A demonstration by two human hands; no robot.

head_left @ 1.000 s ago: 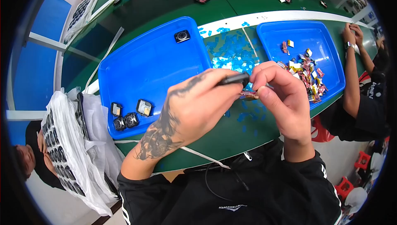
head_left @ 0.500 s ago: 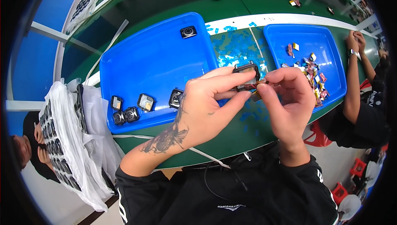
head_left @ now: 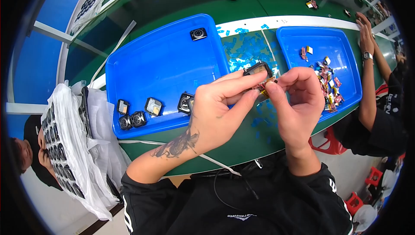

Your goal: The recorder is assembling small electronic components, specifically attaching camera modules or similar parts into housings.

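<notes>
A black smartwatch case (head_left: 258, 67) with a pale inner face is gripped in my left hand (head_left: 222, 105), between thumb and fingers, over the gap between two trays. My right hand (head_left: 299, 107) is closed in a pinch beside it, thumb and index finger at the end of a small reddish-and-gold electronic part (head_left: 262, 87). That part lies against the lower side of the case, partly covered by my left thumb. Whether it is still joined to the case, I cannot tell. Below my hands, bits of blue film (head_left: 246, 49) are strewn on the green table.
Left of me, a blue tray (head_left: 151, 53) holds several watch cases (head_left: 153, 106). A smaller blue tray (head_left: 352, 62) at right contains a pile of small electronic parts (head_left: 330, 88). White-wrapped racks of watch parts (head_left: 65, 148) stand far left. Another person's arms (head_left: 367, 75) reach in at right.
The watch case has tilted, and more of the reddish part shows beneath it. My right hand has shifted slightly left. The other person's hands at right have risen.
</notes>
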